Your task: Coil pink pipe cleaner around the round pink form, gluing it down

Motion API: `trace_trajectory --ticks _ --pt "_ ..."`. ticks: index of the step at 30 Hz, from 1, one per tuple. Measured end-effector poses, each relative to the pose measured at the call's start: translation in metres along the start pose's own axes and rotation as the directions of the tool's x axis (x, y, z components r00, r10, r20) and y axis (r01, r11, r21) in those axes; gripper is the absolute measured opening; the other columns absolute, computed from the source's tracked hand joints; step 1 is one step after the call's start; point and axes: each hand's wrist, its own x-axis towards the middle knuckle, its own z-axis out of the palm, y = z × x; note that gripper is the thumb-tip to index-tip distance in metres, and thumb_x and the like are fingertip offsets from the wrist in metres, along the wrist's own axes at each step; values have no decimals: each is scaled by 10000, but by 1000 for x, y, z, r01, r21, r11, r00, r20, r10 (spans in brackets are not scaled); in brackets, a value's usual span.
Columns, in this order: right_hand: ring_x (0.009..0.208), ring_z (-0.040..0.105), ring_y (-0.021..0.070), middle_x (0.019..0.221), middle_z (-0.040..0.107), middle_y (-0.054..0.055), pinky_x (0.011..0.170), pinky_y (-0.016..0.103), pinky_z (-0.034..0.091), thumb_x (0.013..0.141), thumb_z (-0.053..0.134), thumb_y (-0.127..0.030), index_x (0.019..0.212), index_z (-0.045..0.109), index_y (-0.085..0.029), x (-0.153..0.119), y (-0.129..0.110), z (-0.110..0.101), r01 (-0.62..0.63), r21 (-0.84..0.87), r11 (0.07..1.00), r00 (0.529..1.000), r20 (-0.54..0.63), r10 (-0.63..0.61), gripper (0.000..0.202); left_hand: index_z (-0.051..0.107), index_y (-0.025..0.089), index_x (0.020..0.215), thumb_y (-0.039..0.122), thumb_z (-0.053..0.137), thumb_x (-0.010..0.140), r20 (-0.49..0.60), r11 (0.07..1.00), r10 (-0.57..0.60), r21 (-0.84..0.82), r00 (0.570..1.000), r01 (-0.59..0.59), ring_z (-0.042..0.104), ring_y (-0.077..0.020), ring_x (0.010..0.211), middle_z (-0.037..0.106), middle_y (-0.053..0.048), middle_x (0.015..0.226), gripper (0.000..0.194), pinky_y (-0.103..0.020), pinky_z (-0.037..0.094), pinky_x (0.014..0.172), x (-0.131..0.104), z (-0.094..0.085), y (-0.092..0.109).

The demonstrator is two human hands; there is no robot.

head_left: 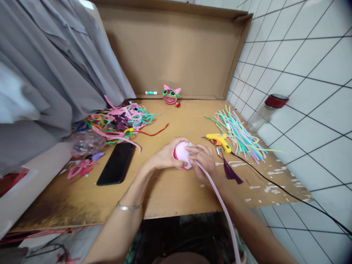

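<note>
My left hand (164, 154) is wrapped around a small rounded form (181, 151) covered in coils of lilac chenille stem, with a red edge showing along its left and lower side. At the right side of this form, my right hand (202, 158) pinches a long lilac chenille stem (219, 190) against the coils. The stem's loose length trails down past my right forearm toward the bottom of the view. Both hands are just above the wooden table (170, 194). My right fingers partly hide the form's right side.
Right of my hands lie a yellow glue gun (220, 140) with a black cord, a purple tassel (231, 171) and a pile of chenille stems (239, 135). A phone (117, 164) and a tangled stem heap (123, 119) are left. A lion-head figure (170, 96) and glue stick (151, 93) stand behind.
</note>
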Motion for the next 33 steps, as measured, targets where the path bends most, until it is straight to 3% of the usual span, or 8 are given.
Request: trace_trajectory --ticks 6,14,21,29,33 --pt "1112 595 217 1231 634 87 904 393 428 913 504 -197 933 613 -230 0 0 -2 12 8 1000 999 -48 -12 115 469 175 1245 308 745 567 3 1000 -20 -11 1000 20 560 -269 1091 573 -82 1188 744 -431 458 994 -1 0 0" --pt "1092 603 225 1217 634 71 902 405 435 893 547 -213 953 637 -251 -1 3 -2 -5 43 999 999 -35 6 114 448 197 1254 302 732 596 14 999 -20 -28 1000 21 565 -233 1025 568 -59 1157 724 -402 481 944 -2 -1 2" --pt "1084 610 229 1188 634 74 917 426 456 887 560 -227 917 652 -247 0 0 -1 -75 71 995 994 -73 80 99 431 182 1286 323 726 591 6 1000 -15 0 1000 15 568 -230 1008 564 -70 1163 767 -390 484 920 -1 -1 0" --pt "1083 612 231 1189 633 76 927 434 472 879 575 -230 921 671 -243 1 -2 -4 -119 86 989 992 -37 123 105 426 197 1229 322 744 570 -10 998 -47 43 999 47 558 -216 939 566 -41 1084 742 -369 489 858 -1 -1 4" --pt "1078 619 226 1182 631 77 918 422 501 882 576 -236 925 682 -247 -1 -1 -2 -151 134 979 987 -33 157 114 442 201 1204 316 741 573 -17 999 -32 39 999 33 565 -236 994 563 -50 1116 708 -394 486 904 -1 -1 4"
